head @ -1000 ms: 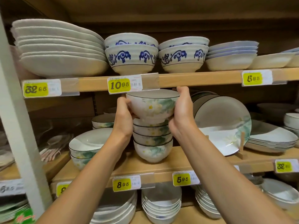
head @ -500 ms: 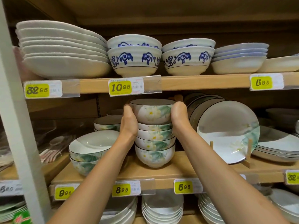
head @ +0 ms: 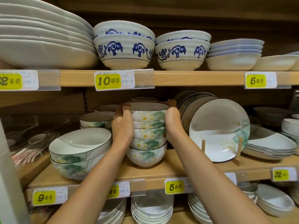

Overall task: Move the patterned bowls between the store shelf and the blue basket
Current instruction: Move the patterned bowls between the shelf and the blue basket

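On the middle shelf (head: 178,170), the top patterned bowl (head: 148,113) sits nested in the stack (head: 146,152), left hand (head: 123,125) and right hand (head: 172,122) clasping its sides, fingers (head: 127,107) curled over the rim. Left of the stack, two wide lotus bowls (head: 77,152) nest together; right of it, a plate (head: 216,130) leans upright.

The stacked bowls (head: 148,126) are white with green leaves, pale yellow-centred flowers and thin dark rims. The propped plate (head: 218,131) carries the same green leaf print. Upper bowls (head: 123,50) show blue scrollwork on off-white. Price tags (head: 108,81) are yellow; the shelf (head: 194,77) is light wood.
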A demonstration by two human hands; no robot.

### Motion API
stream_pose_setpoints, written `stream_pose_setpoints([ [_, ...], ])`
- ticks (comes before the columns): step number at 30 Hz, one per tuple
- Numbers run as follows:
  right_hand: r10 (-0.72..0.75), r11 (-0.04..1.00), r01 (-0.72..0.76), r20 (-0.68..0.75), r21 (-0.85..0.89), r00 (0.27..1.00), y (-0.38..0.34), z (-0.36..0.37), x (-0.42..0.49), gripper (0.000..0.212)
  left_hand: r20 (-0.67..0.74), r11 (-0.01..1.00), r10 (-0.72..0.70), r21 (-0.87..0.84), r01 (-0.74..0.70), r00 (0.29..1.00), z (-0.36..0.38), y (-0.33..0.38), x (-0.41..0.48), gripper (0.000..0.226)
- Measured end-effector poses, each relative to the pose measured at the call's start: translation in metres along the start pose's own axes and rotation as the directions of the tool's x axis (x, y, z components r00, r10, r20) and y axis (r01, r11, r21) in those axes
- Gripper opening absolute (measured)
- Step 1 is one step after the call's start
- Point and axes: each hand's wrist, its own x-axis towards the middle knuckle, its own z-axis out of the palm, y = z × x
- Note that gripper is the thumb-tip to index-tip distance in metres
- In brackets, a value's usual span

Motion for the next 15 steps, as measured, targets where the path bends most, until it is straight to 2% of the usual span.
stream_pose_setpoints([
  [2,-0.046,0.999,0.047,0.046,-0.015,0.998,0.004,-0.005,0.0,0.084,0.001,0.999,-0.026,-0.024,0.026,1.0,0.001,-0.001,0.001,0.041],
  [5,-0.091,0.994,0.098,0.115,-0.055,0.989,0.011,-0.011,-0.004,0.074,-0.002,0.998,-0.053,-0.033,0.053,0.999,0.005,-0.003,0.002,0.06],
  [10,-0.111,0.981,0.118,0.05,-0.156,0.993,0.01,-0.006,-0.004,0.096,-0.024,0.994,-0.105,-0.046,0.104,0.994,0.007,-0.001,0.001,0.071],
  [15,-0.125,0.975,0.131,0.046,-0.177,0.991,0.008,-0.007,-0.006,0.09,-0.013,0.989,-0.128,-0.071,0.127,0.992,0.007,0.0,0.002,0.069],
])
